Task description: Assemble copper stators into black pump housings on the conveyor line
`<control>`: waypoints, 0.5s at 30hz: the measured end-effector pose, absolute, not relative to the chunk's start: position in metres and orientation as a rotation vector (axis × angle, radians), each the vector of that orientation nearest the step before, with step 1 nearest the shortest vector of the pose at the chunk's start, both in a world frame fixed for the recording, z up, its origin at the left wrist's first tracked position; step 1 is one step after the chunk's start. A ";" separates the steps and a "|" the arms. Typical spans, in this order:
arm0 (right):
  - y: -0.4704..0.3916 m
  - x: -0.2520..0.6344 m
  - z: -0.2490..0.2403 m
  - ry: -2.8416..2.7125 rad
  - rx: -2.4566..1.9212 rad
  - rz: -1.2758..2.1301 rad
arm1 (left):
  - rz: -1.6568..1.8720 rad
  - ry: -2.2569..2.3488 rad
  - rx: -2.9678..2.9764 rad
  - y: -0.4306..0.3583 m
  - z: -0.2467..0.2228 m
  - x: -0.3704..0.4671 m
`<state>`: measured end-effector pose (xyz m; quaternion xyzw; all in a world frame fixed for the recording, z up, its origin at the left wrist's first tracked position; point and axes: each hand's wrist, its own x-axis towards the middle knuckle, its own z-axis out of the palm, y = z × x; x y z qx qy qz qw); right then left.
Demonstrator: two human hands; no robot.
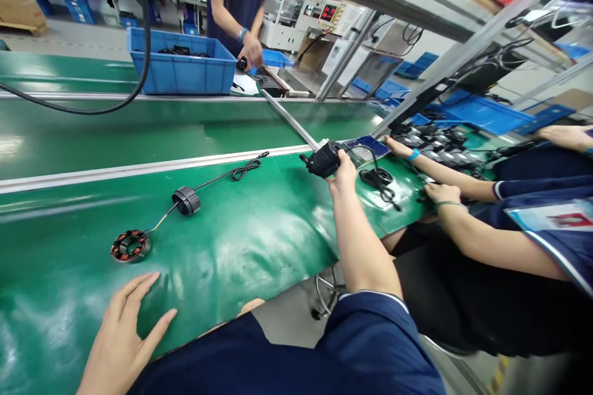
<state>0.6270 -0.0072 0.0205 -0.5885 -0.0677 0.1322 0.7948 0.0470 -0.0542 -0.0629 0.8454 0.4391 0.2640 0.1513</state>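
My right hand [343,174] reaches forward and grips a black motor housing [324,159], with a black cable beside it. My left hand [127,327] hovers low over the green mat [241,247], fingers spread and holding nothing. Just beyond its fingertips lies a ring-shaped motor stator [131,245] with copper windings. Thin yellow and blue wires run from it to a round black cap [186,200]. From the cap a dark cable [245,168] stretches away and ends in a small coil with a connector.
At my right sits a co-worker, whose hands [442,194] are near a pile of black parts [435,145]. A coiled black cable [377,179] lies between us. Across the bench another person handles a small part beside a blue bin [183,68]. A metal rail [291,120] crosses the bench, and a black cable [143,31] hangs at left.
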 end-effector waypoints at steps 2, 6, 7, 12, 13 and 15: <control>-0.003 0.632 0.009 -0.090 -1.294 0.275 | 0.737 1.263 2.456 -0.054 -0.066 0.046; 0.002 0.634 -0.006 -0.071 -1.309 0.295 | 0.712 1.243 2.501 -0.054 -0.067 0.046; 0.002 0.634 -0.008 -0.074 -1.308 0.302 | 0.708 1.241 2.507 -0.054 -0.066 0.046; 0.002 0.631 -0.014 -0.051 -1.307 0.319 | 0.698 1.223 2.538 -0.054 -0.061 0.048; 0.002 0.630 -0.014 -0.044 -1.308 0.321 | 0.698 1.218 2.546 -0.054 -0.061 0.048; 0.003 0.628 -0.014 -0.032 -1.313 0.321 | 0.710 1.206 2.565 -0.055 -0.060 0.049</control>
